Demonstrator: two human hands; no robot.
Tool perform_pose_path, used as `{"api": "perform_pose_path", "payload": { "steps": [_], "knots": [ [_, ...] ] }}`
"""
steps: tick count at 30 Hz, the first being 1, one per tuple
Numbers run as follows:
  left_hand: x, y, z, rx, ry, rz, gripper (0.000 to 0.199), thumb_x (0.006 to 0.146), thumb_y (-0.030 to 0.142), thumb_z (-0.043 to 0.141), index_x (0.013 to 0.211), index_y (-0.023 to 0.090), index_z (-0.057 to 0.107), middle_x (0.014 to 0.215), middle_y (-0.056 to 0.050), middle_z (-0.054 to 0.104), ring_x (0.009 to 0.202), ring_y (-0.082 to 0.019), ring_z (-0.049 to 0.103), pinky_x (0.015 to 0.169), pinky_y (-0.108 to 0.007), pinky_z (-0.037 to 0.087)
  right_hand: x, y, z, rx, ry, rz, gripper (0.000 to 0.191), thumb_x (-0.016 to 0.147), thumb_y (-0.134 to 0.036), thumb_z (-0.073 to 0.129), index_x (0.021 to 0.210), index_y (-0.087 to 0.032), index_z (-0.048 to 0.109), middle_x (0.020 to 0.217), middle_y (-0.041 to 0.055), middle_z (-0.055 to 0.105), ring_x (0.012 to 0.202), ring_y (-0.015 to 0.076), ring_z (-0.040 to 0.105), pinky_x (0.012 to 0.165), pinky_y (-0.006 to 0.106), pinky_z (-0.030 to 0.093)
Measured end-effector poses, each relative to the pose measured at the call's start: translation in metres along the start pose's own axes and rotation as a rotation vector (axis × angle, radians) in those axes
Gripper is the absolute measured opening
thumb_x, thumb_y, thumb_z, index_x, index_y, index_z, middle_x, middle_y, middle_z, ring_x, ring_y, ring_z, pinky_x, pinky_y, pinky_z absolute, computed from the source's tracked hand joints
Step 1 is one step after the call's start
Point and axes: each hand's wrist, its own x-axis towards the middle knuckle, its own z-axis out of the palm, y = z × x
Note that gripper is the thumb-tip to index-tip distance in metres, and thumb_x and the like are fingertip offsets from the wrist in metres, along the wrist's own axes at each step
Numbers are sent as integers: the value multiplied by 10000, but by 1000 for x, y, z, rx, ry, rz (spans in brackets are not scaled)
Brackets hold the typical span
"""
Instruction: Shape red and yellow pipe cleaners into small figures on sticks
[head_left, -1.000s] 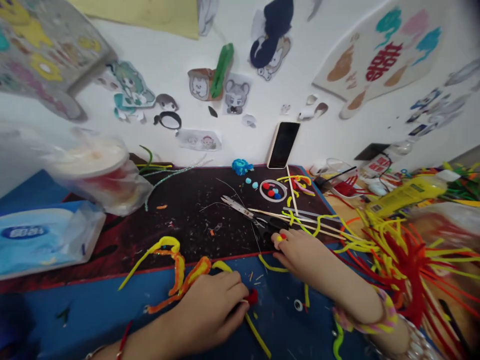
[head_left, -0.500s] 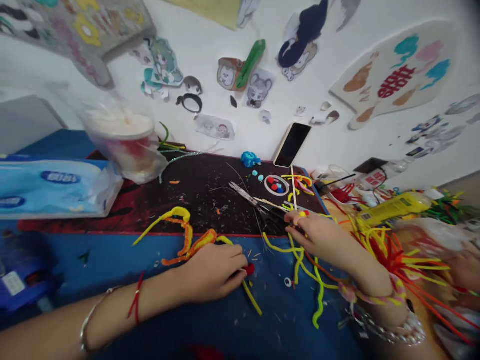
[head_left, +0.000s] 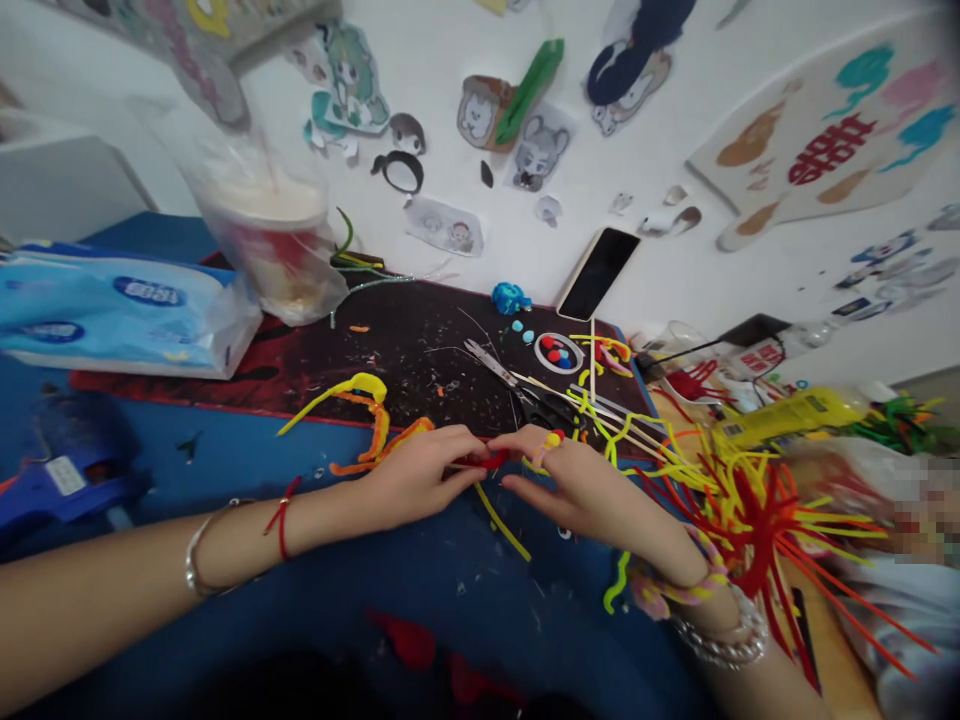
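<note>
My left hand (head_left: 420, 475) and my right hand (head_left: 577, 490) meet above the blue mat (head_left: 465, 610), fingertips nearly touching. Between them, a short red pipe cleaner (head_left: 484, 460) is pinched by my left fingers, and my right fingertips press its far end. A small yellow-and-red pipe cleaner twist (head_left: 551, 442) sits on my right fingers. Below the hands lies a yellow pipe cleaner (head_left: 501, 525). A bent yellow and orange pipe cleaner shape (head_left: 367, 420) rests just beyond my left hand.
Steel scissors (head_left: 517, 390) and wooden sticks lie on the black mat (head_left: 420, 350), near a dish of pom-poms (head_left: 559, 353). A bundle of red and yellow pipe cleaners (head_left: 750, 510) spreads at right. At left are a tissue pack (head_left: 124, 310), bagged cup (head_left: 270, 240) and blue glue gun (head_left: 71, 475).
My right hand has moved left to meet my left hand, and the red piece now lies between them. The view has swung, bringing the blue glue gun into sight at left.
</note>
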Motion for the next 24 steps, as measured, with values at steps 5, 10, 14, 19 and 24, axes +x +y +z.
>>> {"api": "perform_pose_path", "payload": {
  "steps": [5,10,14,19,24],
  "knots": [
    [1,4,-2,-80,68,-44,137,839,222,497,934,193,591,870,-6,590,745,-104,563,677,-219,446,5,14,5,174,73,26,215,831,-194,503,1039,-201,556,997,44,608,900,161,567,821,319,439],
    [3,7,-3,-172,109,-134,140,824,237,515,933,182,584,870,-5,606,748,-106,574,662,-210,463,14,22,25,824,195,118,131,777,-225,581,901,-186,563,902,25,597,820,132,571,787,299,458],
    [4,8,-1,-213,125,-172,133,824,244,502,924,175,557,828,-1,610,695,-104,565,609,-209,453,20,25,51,1341,352,226,232,738,-240,631,947,-212,536,837,-6,583,766,112,571,783,295,462],
    [2,8,0,-159,123,-182,159,815,206,456,962,168,504,666,30,518,585,-94,498,536,-202,412,24,31,64,1578,330,231,339,717,-255,658,1021,-228,511,731,-42,555,679,96,576,736,278,466],
    [1,8,0,-95,102,-156,254,758,103,407,990,169,484,714,20,532,606,-98,492,560,-215,400,25,32,59,1590,295,217,355,706,-248,664,1029,-224,519,744,-39,522,695,100,554,731,272,461]
  ]
}}
